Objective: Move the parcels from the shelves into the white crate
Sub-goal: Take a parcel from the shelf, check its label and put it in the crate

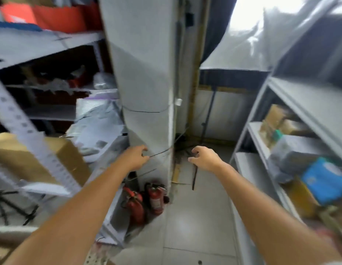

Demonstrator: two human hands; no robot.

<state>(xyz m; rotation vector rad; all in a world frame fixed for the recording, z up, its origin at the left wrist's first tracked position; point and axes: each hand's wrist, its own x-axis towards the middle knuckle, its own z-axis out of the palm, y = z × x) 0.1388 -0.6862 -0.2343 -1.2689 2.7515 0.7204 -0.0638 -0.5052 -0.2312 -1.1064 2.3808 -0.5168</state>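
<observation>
Where the two bare forearms reach in from the bottom edge, a strip of pale tiled floor (197, 226) runs forward between them, and this is the open room for moving. It is bounded on the left by the slanting perforated upright of the left shelving (32, 136) and on the right by the front edges of the right shelving (248, 131). Two red fire extinguishers (155, 197) stand on the floor at the left side of the strip, against the foot of a grey pillar (143, 73). A thin dark stick (194, 178) lies on the tiles just beyond them.

The parcels are on the shelves at both sides. On the left are a brown cardboard box (19, 155) and, further in, a heap of grey mailer bags (97, 129) beside the pillar. On the right are a blue parcel (323, 182), a grey-wrapped parcel (294, 150) and brown boxes (275, 117) behind it.

Both arms are stretched forward, nearly straight. The left hand (134, 157) is in front of the pillar's lower part, fingers loosely curled and holding nothing. A thin dark wire (160, 153) round the pillar runs right up to its fingertips, and blur hides whether they touch. The right hand (202, 158) hangs over the aisle, well apart from both shelves, thumb and fingers loosely hooked and empty.

Past the pillar the floor narrows to a corner, with clear plastic sheeting (262, 35) hanging above.
</observation>
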